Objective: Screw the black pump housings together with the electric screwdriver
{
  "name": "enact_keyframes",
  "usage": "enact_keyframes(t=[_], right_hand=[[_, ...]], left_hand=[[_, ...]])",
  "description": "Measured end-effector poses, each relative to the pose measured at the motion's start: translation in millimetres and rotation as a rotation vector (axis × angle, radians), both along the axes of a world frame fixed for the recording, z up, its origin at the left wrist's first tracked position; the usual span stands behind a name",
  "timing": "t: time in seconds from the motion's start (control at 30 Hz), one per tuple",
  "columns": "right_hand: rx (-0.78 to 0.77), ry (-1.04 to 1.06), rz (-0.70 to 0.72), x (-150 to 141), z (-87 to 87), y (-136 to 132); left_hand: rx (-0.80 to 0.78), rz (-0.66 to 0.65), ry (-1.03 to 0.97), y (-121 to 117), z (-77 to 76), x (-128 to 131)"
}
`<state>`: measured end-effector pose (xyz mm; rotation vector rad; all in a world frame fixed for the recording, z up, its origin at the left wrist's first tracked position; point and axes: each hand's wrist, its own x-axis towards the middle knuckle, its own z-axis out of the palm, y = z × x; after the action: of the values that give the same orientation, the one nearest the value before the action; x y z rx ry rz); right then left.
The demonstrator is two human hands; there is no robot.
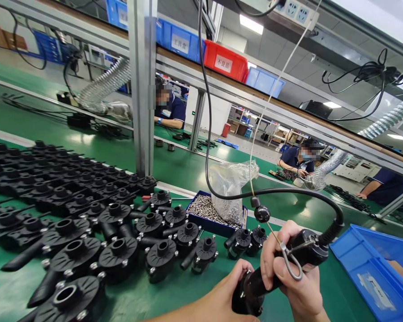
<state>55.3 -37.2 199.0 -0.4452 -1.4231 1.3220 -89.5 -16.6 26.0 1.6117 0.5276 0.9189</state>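
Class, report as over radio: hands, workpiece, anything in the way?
Right hand gripping driver. Left hand holding black part, driver's end at it. Cord looped above, off the part.

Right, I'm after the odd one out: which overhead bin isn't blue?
The red bin, between the labelled blue bin and the paler blue bin; only it is red.

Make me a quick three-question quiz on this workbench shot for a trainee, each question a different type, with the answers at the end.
1. True or false: the left hand holds a black housing below the corded tool in the right hand.
2. Fill in the blank: the clear plastic bag rests in a dark blue tray of loose metal ____.
3. On the overhead shelf, what colour is the bin between blue bins? A) green B) red C) yellow

Key: 1. True. 2. Screws. 3. B.
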Motion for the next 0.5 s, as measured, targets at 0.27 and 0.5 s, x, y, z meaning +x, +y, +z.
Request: enact_keyframes(t=[0.27, 0.5], right_hand=[[0.088, 0.112, 0.030, -8.9, -21.7, 8.9], [0.033, 0.105, -0.014, -12.0, -33.1, 9.9]], left_hand=[[-0.032, -0.028, -0.041, -0.6, 8.0, 1.0], [0.000, -0.055, -0.082, 3.8, 12.3, 3.3]])
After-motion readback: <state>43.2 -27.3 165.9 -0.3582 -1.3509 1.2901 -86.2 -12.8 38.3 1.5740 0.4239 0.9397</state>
